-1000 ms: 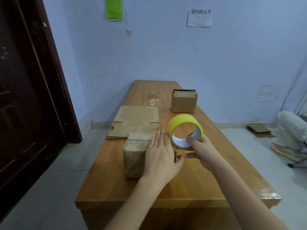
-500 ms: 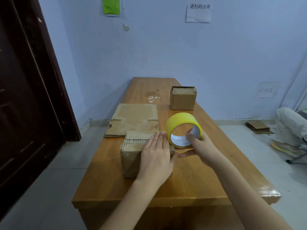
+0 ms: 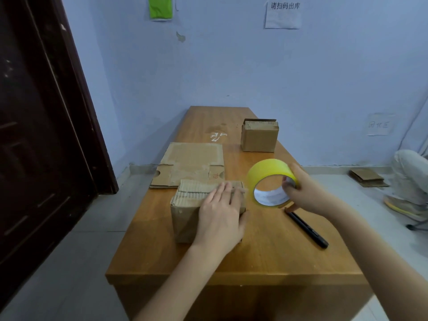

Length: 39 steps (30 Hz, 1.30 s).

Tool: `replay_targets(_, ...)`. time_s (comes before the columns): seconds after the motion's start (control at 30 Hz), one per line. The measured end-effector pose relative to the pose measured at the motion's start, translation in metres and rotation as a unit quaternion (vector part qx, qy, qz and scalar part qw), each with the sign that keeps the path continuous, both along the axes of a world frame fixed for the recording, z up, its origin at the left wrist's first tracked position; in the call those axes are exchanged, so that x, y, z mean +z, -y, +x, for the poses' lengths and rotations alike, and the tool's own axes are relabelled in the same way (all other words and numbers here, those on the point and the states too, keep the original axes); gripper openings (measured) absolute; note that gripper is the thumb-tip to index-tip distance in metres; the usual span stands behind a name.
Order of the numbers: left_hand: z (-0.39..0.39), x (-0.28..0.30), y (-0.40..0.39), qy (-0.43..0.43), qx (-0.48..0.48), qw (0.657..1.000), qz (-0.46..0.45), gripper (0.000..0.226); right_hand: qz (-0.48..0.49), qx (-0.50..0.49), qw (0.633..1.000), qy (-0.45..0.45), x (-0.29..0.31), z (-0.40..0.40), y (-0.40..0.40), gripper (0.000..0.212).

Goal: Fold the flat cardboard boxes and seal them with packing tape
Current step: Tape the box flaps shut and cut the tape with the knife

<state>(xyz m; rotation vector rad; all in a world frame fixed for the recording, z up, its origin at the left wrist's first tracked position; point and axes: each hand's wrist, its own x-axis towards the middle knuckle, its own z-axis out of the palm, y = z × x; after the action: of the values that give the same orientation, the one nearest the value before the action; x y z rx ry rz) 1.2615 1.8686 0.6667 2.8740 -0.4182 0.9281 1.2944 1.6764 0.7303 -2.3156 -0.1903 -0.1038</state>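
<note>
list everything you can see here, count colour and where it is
folded box: 1, brown, near table edge, under left hand
far box: 1, brown, far right of table
flat cardboard: 1 sheet, brown, behind folded box
tape roll: 1, yellow, held right of folded box
pen: 1, black, table right
table: 1, orange wood
door: 1, dark, left
paper notices: 2, white, wall
cardboard pile: brown, floor right
left hand: flat on folded box
right hand: grips tape roll

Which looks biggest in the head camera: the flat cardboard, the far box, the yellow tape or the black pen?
1. flat cardboard
2. yellow tape and far box: look alike, and the tape is nearer, so unsure
3. black pen: long but thinnest
</note>
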Motion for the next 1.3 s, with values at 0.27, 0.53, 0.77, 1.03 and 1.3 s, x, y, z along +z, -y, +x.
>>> replay_targets(0.27,-0.002,0.005,0.001,-0.03,-0.004,0.999,0.015,0.049,0.231,-0.08,0.968,-0.054,-0.078,0.0,-0.007,0.01)
replay_targets(0.53,0.003,0.015,0.01,-0.053,-0.042,0.996,0.05,0.068,0.2,0.017,0.977,0.073,-0.044,-0.004,-0.001,0.017)
replay_targets(0.77,0.001,0.014,0.01,-0.087,-0.039,0.991,0.094,0.083,0.266,0.038,0.963,-0.034,-0.015,0.003,-0.004,0.046)
replay_targets(1.03,0.001,0.014,0.01,-0.086,-0.045,0.994,0.056,0.083,0.196,0.014,0.979,0.056,-0.019,0.01,-0.012,0.052)
replay_targets(1.3,0.001,0.017,0.011,-0.102,-0.043,0.992,0.057,0.086,0.122,0.003,0.991,0.062,-0.008,0.011,-0.01,0.047)
